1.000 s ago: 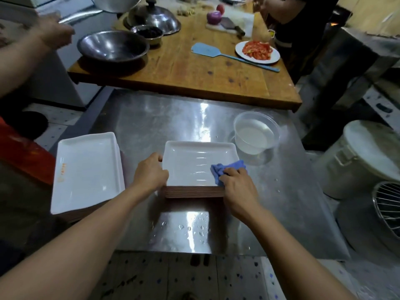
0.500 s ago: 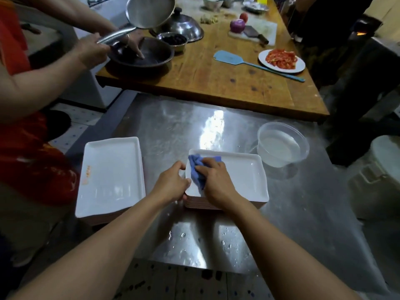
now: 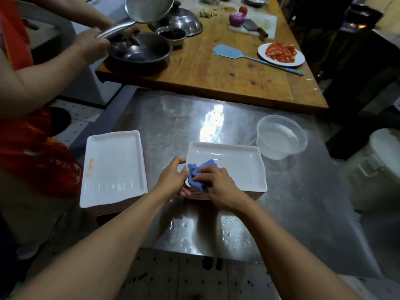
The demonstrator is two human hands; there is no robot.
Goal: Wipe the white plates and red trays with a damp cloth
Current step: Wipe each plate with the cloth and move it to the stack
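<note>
Steel table (image 3: 216,118): wet, droplets along the near edge; open bare metal far of the plates and to the right.

White rectangular plate (image 3: 238,165): top of a stack near the table's middle, long side left to right; near-left corner under the hands.

Blue cloth (image 3: 198,173): bunched on that plate's left end, lapping over its near rim.

Right hand (image 3: 218,185): fingers curled over the cloth, pressing it down onto the plate.

Left hand (image 3: 173,180): gripping the stack's left edge, thumb on the rim, fingers curled round the side.

Second plate stack (image 3: 112,167): left, overhanging the table's left edge, apart from the first stack.

Clear tub of water (image 3: 281,137): just beyond the first stack's far-right corner.

Wooden table (image 3: 227,70): far side, its near edge overlapping the steel one. Bears a blue spatula (image 3: 229,51), a round plate of sliced tomato (image 3: 281,54) and a steel bowl (image 3: 140,50), in which another person's hands work.
</note>
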